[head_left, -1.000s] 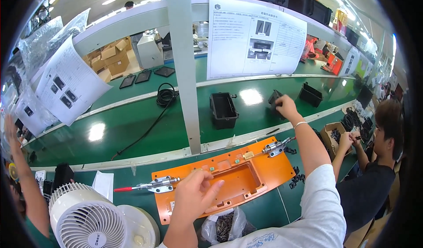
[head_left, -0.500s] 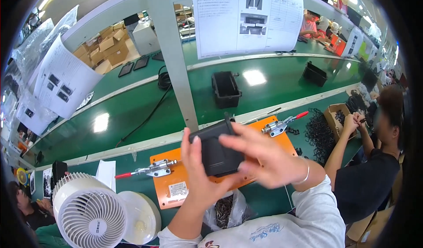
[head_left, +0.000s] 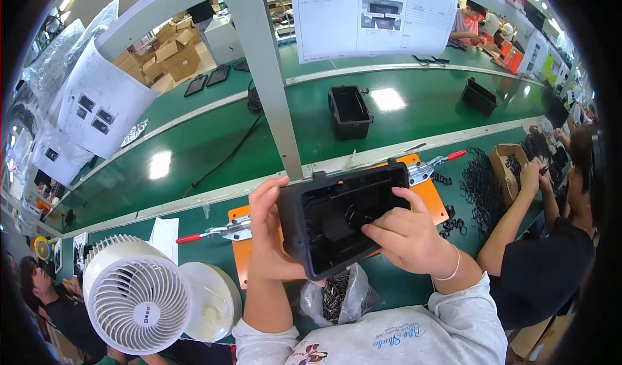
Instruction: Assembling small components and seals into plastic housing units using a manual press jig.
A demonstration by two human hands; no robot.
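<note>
A black plastic box is held up over the bench, tilted, with its open side and dark inside turned toward me. My left hand is closed round its left end, fingers at the upper corner and palm below. My right hand is at the box's right part, its fingers curled and reaching into the opening. Its thumb is raised by the right rim. Whether those fingertips hold a small dark part cannot be made out. Behind the box lies an orange fixture plate with metal toggle clamps.
A white fan stands at the left. A plastic bag of small dark screws lies below the box. To the right are a heap of black rings, a carton and a co-worker. Another black box sits beyond the ledge.
The box has turned from showing its closed outer face to showing its open inside. My right hand has moved from the outer face into the opening. The view has shifted slightly.
</note>
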